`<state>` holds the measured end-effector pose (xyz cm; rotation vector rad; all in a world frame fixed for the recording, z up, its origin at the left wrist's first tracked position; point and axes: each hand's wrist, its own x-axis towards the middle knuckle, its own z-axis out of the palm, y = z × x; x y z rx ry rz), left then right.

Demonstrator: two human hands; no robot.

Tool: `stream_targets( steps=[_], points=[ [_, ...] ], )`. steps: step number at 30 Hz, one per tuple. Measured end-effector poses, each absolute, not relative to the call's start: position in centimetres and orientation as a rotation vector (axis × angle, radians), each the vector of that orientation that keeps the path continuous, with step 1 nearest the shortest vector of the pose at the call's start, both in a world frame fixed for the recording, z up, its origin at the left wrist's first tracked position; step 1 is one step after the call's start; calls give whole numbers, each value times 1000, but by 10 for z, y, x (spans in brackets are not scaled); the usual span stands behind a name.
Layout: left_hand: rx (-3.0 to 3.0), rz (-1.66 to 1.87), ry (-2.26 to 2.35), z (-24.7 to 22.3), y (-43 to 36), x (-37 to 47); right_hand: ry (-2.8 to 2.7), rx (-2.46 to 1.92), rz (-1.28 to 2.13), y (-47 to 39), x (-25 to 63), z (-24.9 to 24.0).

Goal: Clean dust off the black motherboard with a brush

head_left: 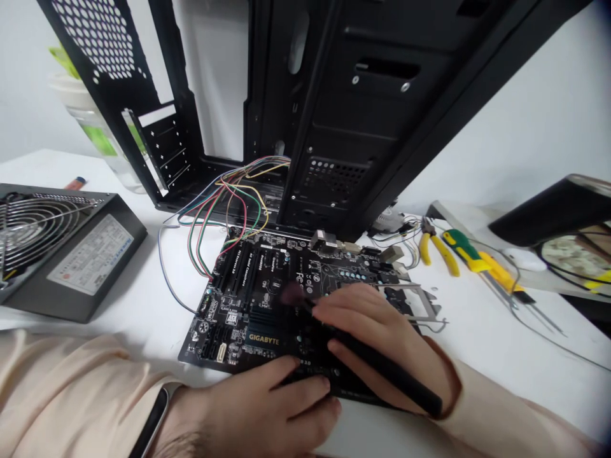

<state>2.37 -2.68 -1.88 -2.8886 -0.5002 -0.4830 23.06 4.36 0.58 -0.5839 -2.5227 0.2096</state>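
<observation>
White counter (pixel 515 362) and pale wall (pixel 529 127) surround the work, with a black computer case (pixel 363 121) standing at 12 o'clock and a power supply (pixel 105 248) at 9. The motherboard (pixel 260 292) lies flat just below the middle of the view, thin coloured wires (pixel 258 164) dropping toward its 10 o'clock side. Brushing the board seems the step in hand: the right hand (pixel 382 318), at 4 o'clock, grasps a black brush (pixel 382 364), its blurred bristles over the board's middle. The left hand (pixel 272 407), at 6 o'clock, lies along the near edge, fingers loosely bent; I cannot tell whether it grips. Another stroke would call for light pressure, a steadied board and clearance from the wires.
</observation>
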Motion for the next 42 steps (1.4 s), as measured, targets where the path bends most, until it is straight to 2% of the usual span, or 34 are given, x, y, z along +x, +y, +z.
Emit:
stream_targets(
  steps=[5, 13, 19, 26, 31, 38, 42],
  points=[
    [-2901, -391, -447, -19, -27, 24, -2544, -639, 223, 43, 231, 1],
    [-2893, -441, -463, -19, -25, 25, -2512, -759, 237, 42, 234, -2],
    [-2881, -506, -499, -20, -26, 24, -2556, -667, 317, 43, 235, -3],
    [-2887, -472, -480, -17, -24, 24, -2495, -730, 151, 47, 236, -6],
    [-2874, -477, -443, -19, -23, 23, -2448, -929, 77, 47, 234, -6],
    [-2869, -442, -442, -19, -26, 23, -2506, -855, 20, 47, 232, -5],
    [-2879, -465, -493, -18, -26, 24, -2363, -859, -100, 47, 233, -4]
  ],
)
